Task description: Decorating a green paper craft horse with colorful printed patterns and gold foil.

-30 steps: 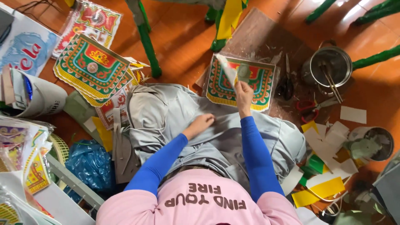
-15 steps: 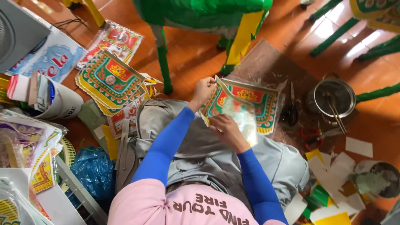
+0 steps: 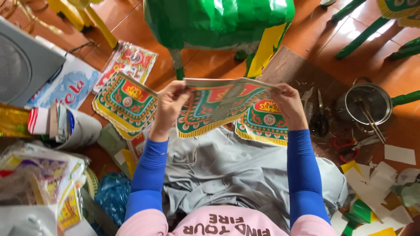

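Both hands pinch one printed paper sheet (image 3: 218,105), held up flat over the lap. Left hand (image 3: 168,109) grips its left edge, fingers curled shut on the paper, thumb side hidden behind the sheet. Right hand (image 3: 288,105) grips the right edge the same way; fingertips tucked under, can't see them.

Sheet is green/red/yellow w/ ornate border, slightly bowed. It covers most of a second matching sheet (image 3: 262,126) lying just below it, only the lower right part shows.

Left of the held sheet: stack of same prints (image 3: 124,105) on the floor, partly overlapped by other paper. Above the sheet: green paper-covered frame (image 3: 218,19), top cut off by the frame edge. Right of the sheet: black scissors (image 3: 320,118), then a metal pot (image 3: 367,102) w/ sticks inside, contents hard to make out. Red-handled scissors (image 3: 350,146) below the pot. Paper scraps (image 3: 376,188) lower right, partly cut off.
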